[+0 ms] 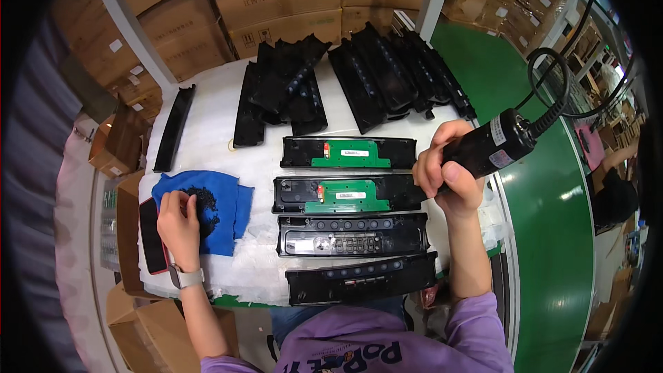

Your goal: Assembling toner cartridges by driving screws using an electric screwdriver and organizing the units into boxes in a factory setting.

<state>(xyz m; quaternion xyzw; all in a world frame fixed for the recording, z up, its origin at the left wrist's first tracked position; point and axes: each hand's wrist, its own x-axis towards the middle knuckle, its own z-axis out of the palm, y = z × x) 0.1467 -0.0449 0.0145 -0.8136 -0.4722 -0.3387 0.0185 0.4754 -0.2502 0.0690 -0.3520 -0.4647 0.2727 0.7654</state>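
The right hand (450, 173) is clamped around a black corded tool (489, 144) at the right of four black panels (404, 231); the far two carry green circuit boards (376, 159). The left hand (178, 226) is beside small black parts (209, 208) on blue cloth (224, 243), left; its grip cannot be determined.

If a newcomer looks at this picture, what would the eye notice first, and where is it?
Probably the thick black cylindrical corded tool, gripped in the right hand at the right. Next might come two bright green circuit boards, lying in long black plastic panels near the centre. At the left, the left hand is over a blue cloth bearing small black pieces.
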